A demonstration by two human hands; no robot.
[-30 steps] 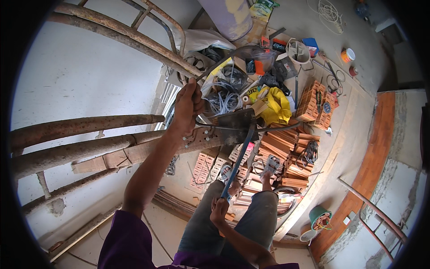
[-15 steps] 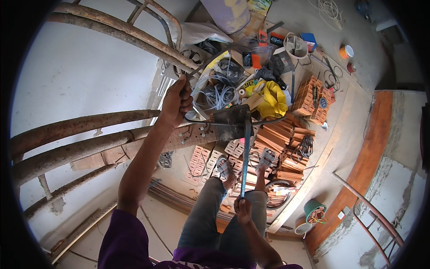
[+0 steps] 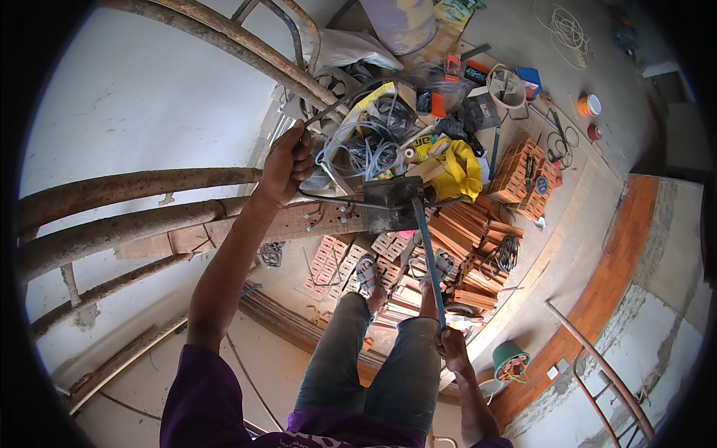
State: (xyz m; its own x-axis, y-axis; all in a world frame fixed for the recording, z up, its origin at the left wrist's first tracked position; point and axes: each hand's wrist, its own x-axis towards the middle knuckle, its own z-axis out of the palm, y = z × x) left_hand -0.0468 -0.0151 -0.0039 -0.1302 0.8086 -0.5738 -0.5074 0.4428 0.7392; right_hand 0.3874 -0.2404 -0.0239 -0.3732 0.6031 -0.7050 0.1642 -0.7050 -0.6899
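Note:
My left hand (image 3: 290,160) is closed around a thin dark metal rod (image 3: 336,107), which runs up and to the right from the fist. Below it, a bent dark rod (image 3: 328,198) reaches a black metal plate (image 3: 390,196) on a wooden plank (image 3: 287,222); whether both are one piece I cannot tell. A long blue bar (image 3: 431,261) slants from the plate's right edge down toward me. Its lower end is in my right hand (image 3: 452,351), fingers wrapped round it. Several bolts or nails (image 3: 345,211) stick out of the plank beside the plate.
Rusty scaffold pipes (image 3: 142,224) run along the left wall. On the floor below lie stacked bricks (image 3: 515,175), a yellow bag (image 3: 455,168), clear hose (image 3: 366,157) and a bucket (image 3: 506,86). A green bucket (image 3: 511,358) stands at right, near a pipe frame (image 3: 597,358).
My right hand has swung to the right with the blue bar's lower end, so the bar now slants. My left hand keeps its hold on the rod; the view has shifted slightly.

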